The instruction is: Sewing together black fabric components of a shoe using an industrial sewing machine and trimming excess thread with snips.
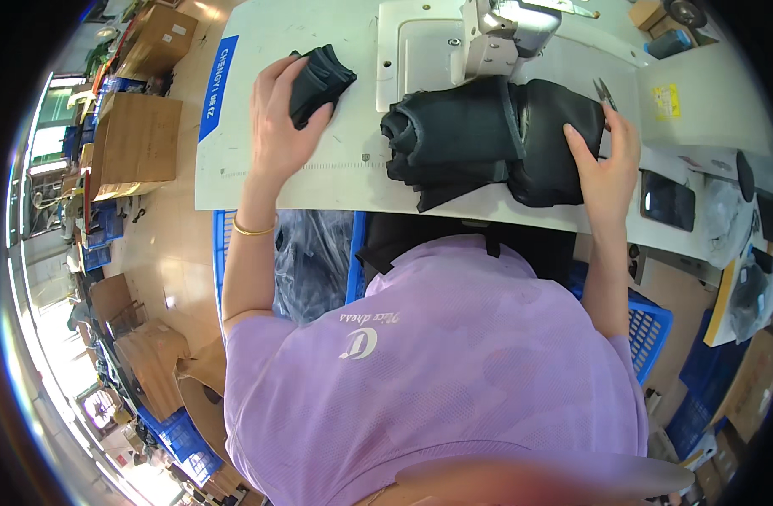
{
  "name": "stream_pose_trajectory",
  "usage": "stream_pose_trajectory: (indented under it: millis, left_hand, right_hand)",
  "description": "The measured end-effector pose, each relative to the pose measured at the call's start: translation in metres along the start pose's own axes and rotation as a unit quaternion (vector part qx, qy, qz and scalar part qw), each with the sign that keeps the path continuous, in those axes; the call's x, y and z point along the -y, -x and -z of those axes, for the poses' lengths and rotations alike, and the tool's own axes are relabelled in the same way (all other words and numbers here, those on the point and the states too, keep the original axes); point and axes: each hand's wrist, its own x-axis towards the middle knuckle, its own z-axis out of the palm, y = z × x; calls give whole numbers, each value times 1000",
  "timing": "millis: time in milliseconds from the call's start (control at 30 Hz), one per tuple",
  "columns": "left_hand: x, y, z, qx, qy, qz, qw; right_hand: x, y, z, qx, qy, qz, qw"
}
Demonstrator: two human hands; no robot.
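My left hand (281,126) is closed around a small bundle of dark green-black fabric pieces (326,83) on the left part of the white table. To the right lies a larger stack of dark fabric pieces (458,126), its left ends curled and layered. Smooth black leather-like pieces (555,143) make up the right end of that stack. There my right hand (610,173) grips the edge, thumb on top and fingers along the far right side. Metal snips (604,91) point up just past those fingertips; whether the hand touches them I cannot tell.
A sewing machine (504,42) stands behind the larger stack. A phone (668,201) lies at the table's right. Below the front edge, a blue crate (356,253) is beside dark plastic-wrapped material (315,261). Cardboard boxes (138,143) stand on the floor at left.
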Motion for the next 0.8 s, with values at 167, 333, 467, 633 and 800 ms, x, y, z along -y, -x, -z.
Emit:
stream_pose_trajectory:
  millis: [167,333,467,633,800]
  left_hand:
    - [-70,-21,-45,19,148,-99,984]
    - [-103,-23,-80,68,118,-54,989]
    - [-104,-21,-84,91,163,0,982]
    - [-106,-26,-85,120,214,70,967]
    - [-118,-31,-83,37,179,-4,983]
  right_hand:
    - [10,0,-2,-7,31,16,999]
    - [11,2,-3,-26,76,30,996]
    - [9,5,-5,-85,96,85,988]
    - [3,6,-7,-83,73,87,990]
    - [-8,-1,-10,-73,-118,-31,990]
